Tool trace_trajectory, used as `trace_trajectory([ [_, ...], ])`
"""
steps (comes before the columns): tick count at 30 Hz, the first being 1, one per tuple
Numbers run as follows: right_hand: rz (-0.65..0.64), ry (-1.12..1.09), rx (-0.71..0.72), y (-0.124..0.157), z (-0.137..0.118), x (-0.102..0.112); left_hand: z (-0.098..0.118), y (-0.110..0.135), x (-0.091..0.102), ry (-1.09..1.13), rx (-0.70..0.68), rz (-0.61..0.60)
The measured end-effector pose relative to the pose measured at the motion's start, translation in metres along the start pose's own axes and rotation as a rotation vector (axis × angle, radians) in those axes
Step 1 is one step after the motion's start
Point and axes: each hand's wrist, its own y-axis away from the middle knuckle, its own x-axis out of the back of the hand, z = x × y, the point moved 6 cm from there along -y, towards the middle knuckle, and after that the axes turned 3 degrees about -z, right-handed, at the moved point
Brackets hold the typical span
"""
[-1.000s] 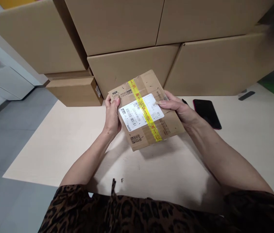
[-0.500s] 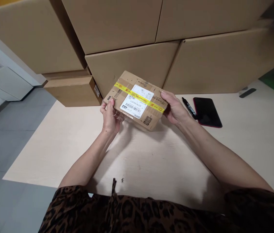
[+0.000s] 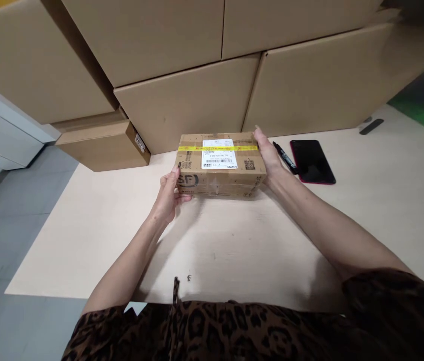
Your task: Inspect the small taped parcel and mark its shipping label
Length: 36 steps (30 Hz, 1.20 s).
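Between my two hands is a small brown cardboard box point(image 3: 219, 181), with "SF" printed on its near side. A white shipping label point(image 3: 224, 159) is on its top, and a strip of yellow tape point(image 3: 193, 148) runs across from side to side. My left hand point(image 3: 169, 193) grips the near left corner, thumb on the side and fingers reaching underneath. My right hand point(image 3: 269, 156) is closed around the right end, its fingers mostly hidden behind the box. Whether the box's underside touches the table I cannot tell.
A black marker point(image 3: 285, 158) and a dark phone with a red edge point(image 3: 312, 161) lie right of the box on the pale table point(image 3: 122, 240). Large cardboard boxes point(image 3: 185, 103) are stacked behind. A flat carton point(image 3: 102, 145) stands at the back left, near the table's left edge.
The box has turned to lie squarer to me and tipped back, so its printed near side now shows. Both hands have kept hold of it. The camera view has shifted slightly.
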Motion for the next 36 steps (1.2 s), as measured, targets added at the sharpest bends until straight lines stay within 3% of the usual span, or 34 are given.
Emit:
trace_trajectory([
  [4, 0.04, -0.08, -0.094, -0.001, 0.006, 0.0, -0.002, 0.015, 0.011, -0.192, 0.087, -0.063],
  [7, 0.095, 0.007, -0.066, -0.007, 0.002, 0.015, 0.003, 0.021, 0.017, -0.286, 0.03, -0.058],
  [10, 0.183, 0.127, -0.024, -0.008, -0.008, 0.046, 0.008, 0.023, 0.016, -0.384, -0.132, -0.042],
  [14, 0.286, 0.488, 0.046, 0.008, -0.026, 0.095, 0.013, 0.026, 0.014, -0.547, -0.396, 0.017],
  [17, 0.22, 0.868, -0.047, 0.025, -0.03, 0.116, 0.016, 0.028, 0.011, -0.669, -0.575, 0.021],
  [20, 0.056, 1.228, -0.174, 0.036, -0.024, 0.118, 0.018, 0.032, 0.006, -0.807, -0.765, 0.008],
  [23, -0.029, 1.364, -0.239, 0.04, -0.011, 0.111, 0.016, 0.034, 0.001, -0.891, -0.841, 0.004],
  [30, -0.013, 1.393, -0.354, 0.027, 0.016, 0.099, 0.008, 0.04, 0.0, -0.951, -0.816, -0.03],
  [36, 0.076, 1.228, -0.278, 0.03, 0.001, 0.104, 0.003, 0.045, 0.003, -0.976, -0.84, -0.046],
])
